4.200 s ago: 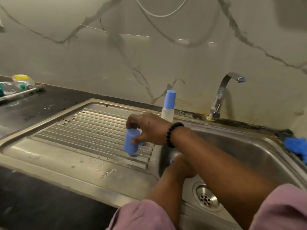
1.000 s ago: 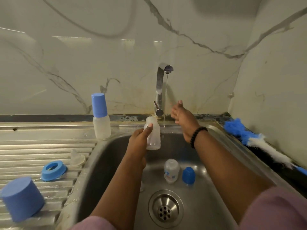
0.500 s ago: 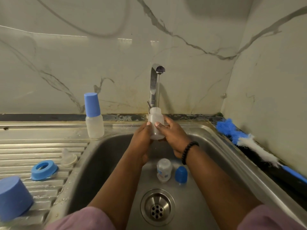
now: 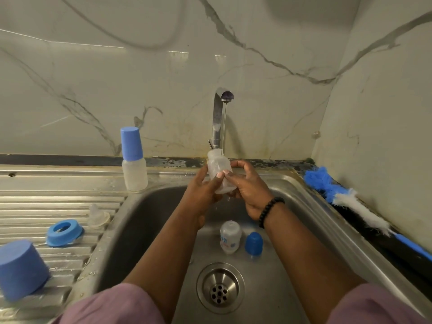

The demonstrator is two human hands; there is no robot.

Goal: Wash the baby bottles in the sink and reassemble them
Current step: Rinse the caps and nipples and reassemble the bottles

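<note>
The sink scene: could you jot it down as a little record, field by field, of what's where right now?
held bottle: clear open bottle, gripped by left hand and right hand under the tap
water: thin stream running
in the basin: small bottle, dark blue cap, beside the drain
sink ledge: capped bottle, upright
draining board: teat, blue ring, large blue cap
right counter: blue-white brush

Blue-white duster (image 4: 346, 202) along right wall (image 4: 383, 113)
</note>
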